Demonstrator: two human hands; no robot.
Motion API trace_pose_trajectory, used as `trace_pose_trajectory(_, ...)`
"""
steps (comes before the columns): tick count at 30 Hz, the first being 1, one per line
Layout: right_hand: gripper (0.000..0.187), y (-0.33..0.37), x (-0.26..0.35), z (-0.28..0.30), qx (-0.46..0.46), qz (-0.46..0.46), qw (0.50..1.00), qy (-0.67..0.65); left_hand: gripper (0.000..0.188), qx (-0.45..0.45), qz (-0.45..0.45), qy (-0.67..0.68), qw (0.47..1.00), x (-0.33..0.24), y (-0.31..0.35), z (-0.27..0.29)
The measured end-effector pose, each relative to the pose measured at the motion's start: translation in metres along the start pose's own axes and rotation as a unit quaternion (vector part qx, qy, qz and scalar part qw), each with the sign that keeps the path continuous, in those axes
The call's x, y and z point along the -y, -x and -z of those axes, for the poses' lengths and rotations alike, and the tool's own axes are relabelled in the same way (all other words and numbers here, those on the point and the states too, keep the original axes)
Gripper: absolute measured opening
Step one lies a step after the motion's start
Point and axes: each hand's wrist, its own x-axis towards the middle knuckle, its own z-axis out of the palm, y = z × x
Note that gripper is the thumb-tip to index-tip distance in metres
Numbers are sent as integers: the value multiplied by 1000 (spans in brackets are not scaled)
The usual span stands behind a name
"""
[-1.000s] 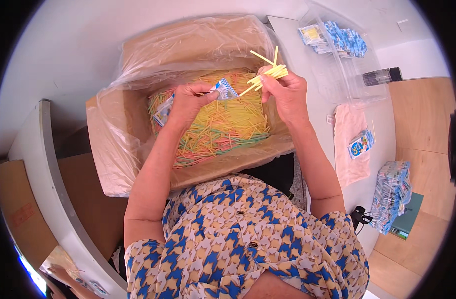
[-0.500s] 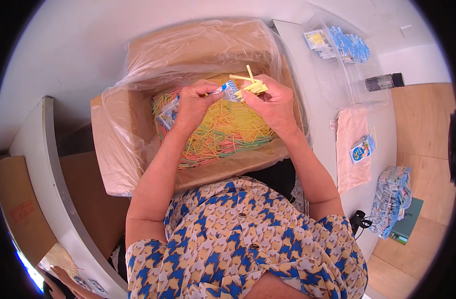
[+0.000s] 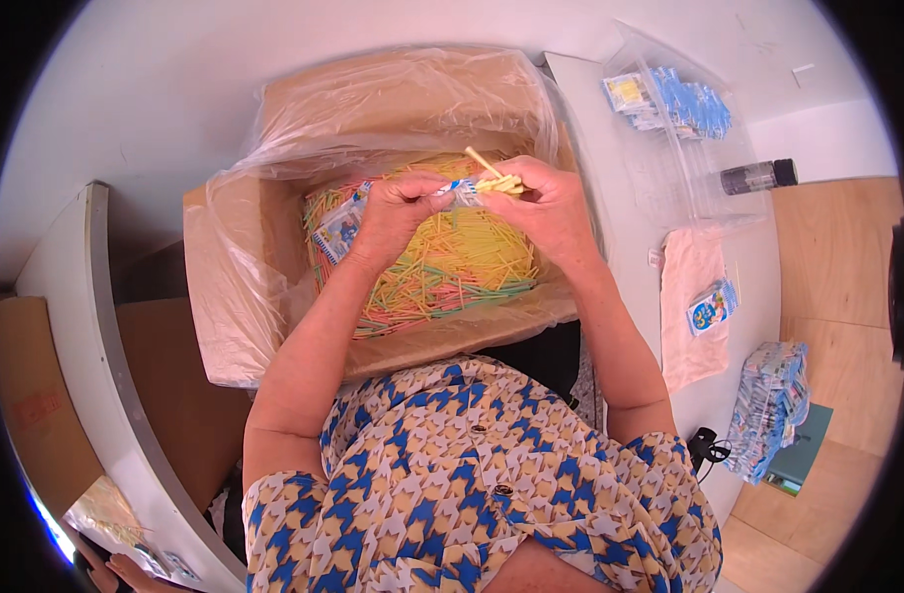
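Over the open box, my left hand (image 3: 401, 215) pinches a small blue-and-white plastic packet (image 3: 462, 191) between thumb and fingers. My right hand (image 3: 549, 210) is closed around a bundle of thin yellow sticks (image 3: 501, 184), one of them poking up at a slant. The ends of the bundle meet the packet's end; whether any are inside it I cannot tell. Below my hands lies a heap of yellow, pink and green sticks (image 3: 442, 252) in the cardboard box (image 3: 230, 326), lined with clear plastic (image 3: 412, 74). Several printed packets (image 3: 340, 229) lie on the heap by my left wrist.
On the right-hand table (image 3: 625, 148) stand a clear bin (image 3: 659, 183) of blue packets (image 3: 691, 104) and a dark-lidded jar (image 3: 758, 177). A packet (image 3: 711, 308) rests on a pink cloth (image 3: 681, 346); a packet stack (image 3: 765, 410) is nearer. Another person's hand (image 3: 131, 571) shows lower left.
My hands have drawn closer together, bringing the yellow sticks up against the packet. The bundle is now more level, with fewer sticks jutting out.
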Motion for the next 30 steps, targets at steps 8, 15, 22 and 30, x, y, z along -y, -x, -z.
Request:
trace_pose_trajectory(8, 17, 5, 5, 6, -4, 44, 999, -5, 19, 0, 61, 37, 997, -5, 5, -1)
trace_pose_trajectory(15, 7, 2, 17, 13, -63, 75, 995, -14, 23, 31, 69, 49, 996, 2, 3, 2)
trace_pose_trajectory(22, 7, 7, 17, 24, -87, 80, 989, 86, 22, 34, 60, 55, 996, 1, 2, 3)
trace_pose_trajectory(30, 5, 12, 27, 21, -61, 194, 962, 182, 19, 28, 48, 14, 998, 3, 2, 2)
